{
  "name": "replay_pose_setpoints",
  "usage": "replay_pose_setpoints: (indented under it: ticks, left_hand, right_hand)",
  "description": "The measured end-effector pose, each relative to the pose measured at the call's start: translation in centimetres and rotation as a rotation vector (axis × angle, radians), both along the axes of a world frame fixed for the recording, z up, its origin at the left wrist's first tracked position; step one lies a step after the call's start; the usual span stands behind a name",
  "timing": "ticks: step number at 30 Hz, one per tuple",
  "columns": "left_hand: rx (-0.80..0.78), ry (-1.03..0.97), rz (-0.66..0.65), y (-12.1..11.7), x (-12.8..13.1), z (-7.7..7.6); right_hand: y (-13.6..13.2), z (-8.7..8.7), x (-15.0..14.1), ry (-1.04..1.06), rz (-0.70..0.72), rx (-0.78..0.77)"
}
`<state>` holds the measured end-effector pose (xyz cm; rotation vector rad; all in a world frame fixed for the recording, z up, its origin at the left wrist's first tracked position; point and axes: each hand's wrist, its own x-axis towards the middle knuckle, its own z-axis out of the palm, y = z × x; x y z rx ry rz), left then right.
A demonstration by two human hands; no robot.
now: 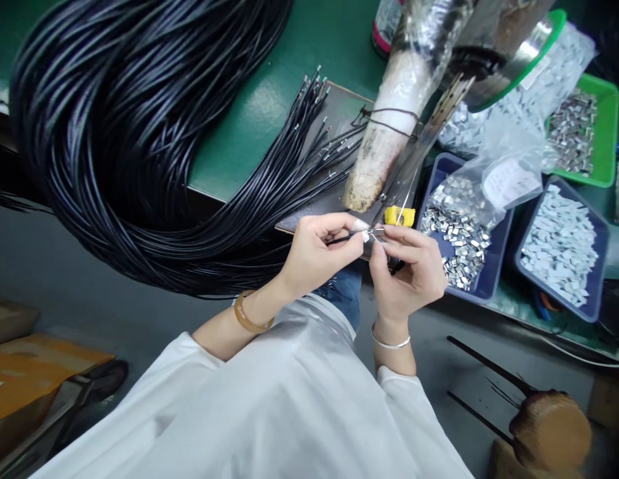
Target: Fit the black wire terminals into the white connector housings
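My left hand [324, 249] pinches a black cable [340, 239] near its end between thumb and fingertips, and a white wrap covers one fingertip. Close in front of it, my right hand [409, 266] has thumb and forefinger drawn together at the cable's end. A tiny shiny metal piece [375, 232] shows between the two hands; its exact shape is too small to tell. Just beyond my right fingers sits a yellow block [399, 216], with a thin pale wire [407, 193] running down to it. Many black cables [239, 219] with bared tips lie to the left.
A large cable coil [104, 120] hangs over the edge of the green table [254, 113]. A plastic-wrapped post [389, 133] leans behind my hands. Right of it stand blue bins [503, 256] and a green bin [608, 133] of small metal parts, plus a green-rimmed spool [531, 63].
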<state>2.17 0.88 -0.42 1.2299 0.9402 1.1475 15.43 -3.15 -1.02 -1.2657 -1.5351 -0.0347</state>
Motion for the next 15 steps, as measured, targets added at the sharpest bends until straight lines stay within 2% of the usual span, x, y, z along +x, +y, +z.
replay_pose_setpoints:
  ticks: [6,15]
  left_hand:
    - [-0.026,0.023,-0.023,-0.01,-0.11,-0.16]
    - [0.019,0.02,0.013,0.2,-0.03,0.3]
  right_hand:
    - [-0.18,-0.32,0.37,-0.035,0.021,-0.023]
    - [0.17,0.3,0.14,-0.073,-0.03,-0.038]
